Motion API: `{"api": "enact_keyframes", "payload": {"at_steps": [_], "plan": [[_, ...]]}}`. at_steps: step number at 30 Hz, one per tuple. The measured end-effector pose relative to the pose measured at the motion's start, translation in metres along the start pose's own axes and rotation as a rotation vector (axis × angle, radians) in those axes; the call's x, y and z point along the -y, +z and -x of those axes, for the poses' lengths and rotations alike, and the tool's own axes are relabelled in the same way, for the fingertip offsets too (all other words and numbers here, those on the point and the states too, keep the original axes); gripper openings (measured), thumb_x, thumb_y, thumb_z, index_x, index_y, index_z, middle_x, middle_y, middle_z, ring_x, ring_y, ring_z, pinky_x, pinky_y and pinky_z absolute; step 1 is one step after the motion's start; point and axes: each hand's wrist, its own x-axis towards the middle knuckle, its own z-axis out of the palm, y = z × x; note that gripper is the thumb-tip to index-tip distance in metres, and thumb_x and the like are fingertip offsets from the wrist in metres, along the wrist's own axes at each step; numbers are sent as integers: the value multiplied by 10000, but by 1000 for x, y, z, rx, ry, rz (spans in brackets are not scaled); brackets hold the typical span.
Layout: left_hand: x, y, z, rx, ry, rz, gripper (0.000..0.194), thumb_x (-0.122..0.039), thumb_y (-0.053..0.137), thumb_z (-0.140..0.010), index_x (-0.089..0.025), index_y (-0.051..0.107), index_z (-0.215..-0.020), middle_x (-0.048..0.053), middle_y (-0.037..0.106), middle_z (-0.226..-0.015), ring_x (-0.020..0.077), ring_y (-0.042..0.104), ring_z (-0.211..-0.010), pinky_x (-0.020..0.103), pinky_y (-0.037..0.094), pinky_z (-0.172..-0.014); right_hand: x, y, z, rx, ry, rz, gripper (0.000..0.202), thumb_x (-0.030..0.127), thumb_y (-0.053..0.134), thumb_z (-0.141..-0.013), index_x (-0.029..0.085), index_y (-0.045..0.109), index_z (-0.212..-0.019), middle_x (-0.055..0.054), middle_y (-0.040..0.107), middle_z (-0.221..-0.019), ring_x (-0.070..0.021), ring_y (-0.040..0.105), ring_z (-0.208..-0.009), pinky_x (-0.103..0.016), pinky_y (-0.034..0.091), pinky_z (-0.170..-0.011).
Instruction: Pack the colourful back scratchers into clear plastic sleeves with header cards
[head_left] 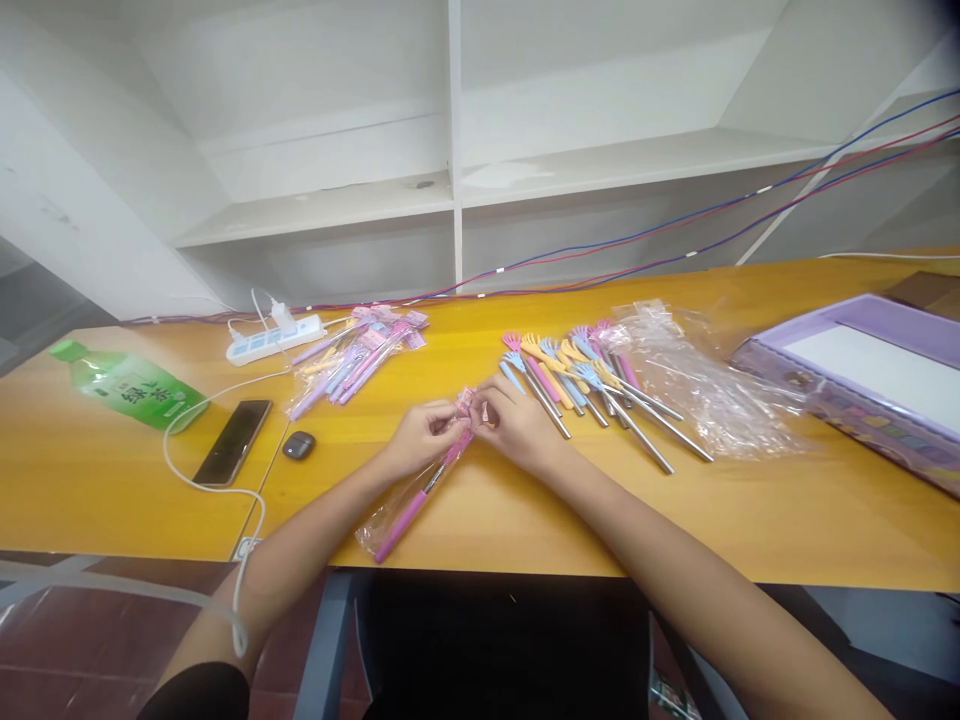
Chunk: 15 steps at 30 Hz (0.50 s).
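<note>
My left hand [429, 437] and my right hand [511, 422] meet at the top of a clear plastic bag [382, 513]. Inside the bag lies a back scratcher [403, 522] with a pink handle and a metal shaft. Fingers of both hands pinch the bag's upper end, where a pink card [465, 398] shows; the scratcher's head is mostly hidden by them. The handle end slants down towards the table's front edge. Right of my hands lies a pile of unwrapped back scratchers [581, 372] with pink, blue and yellow hand-shaped heads. Several bagged back scratchers [364, 358] with pink cards lie at the back left.
Clear empty bags [697, 385] lie right of the pile, beside a purple box [862, 380]. On the left are a green bottle [131, 385], a phone [233, 442], a black earbud case [298, 445], a power strip [275, 340] and a loose white cable [171, 462].
</note>
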Motion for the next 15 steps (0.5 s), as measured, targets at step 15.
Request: {"api": "enact_keyframes", "payload": {"at_steps": [15], "plan": [[4, -1, -1, 5, -136, 218, 386, -449, 694, -925, -124, 798, -1107, 69, 752, -967, 170, 629, -831, 259, 460, -776, -14, -8, -1, -33, -166, -140, 176, 294, 657, -996, 246, 630, -1164, -115, 570, -1220, -203, 649, -902, -406, 598, -823]]}}
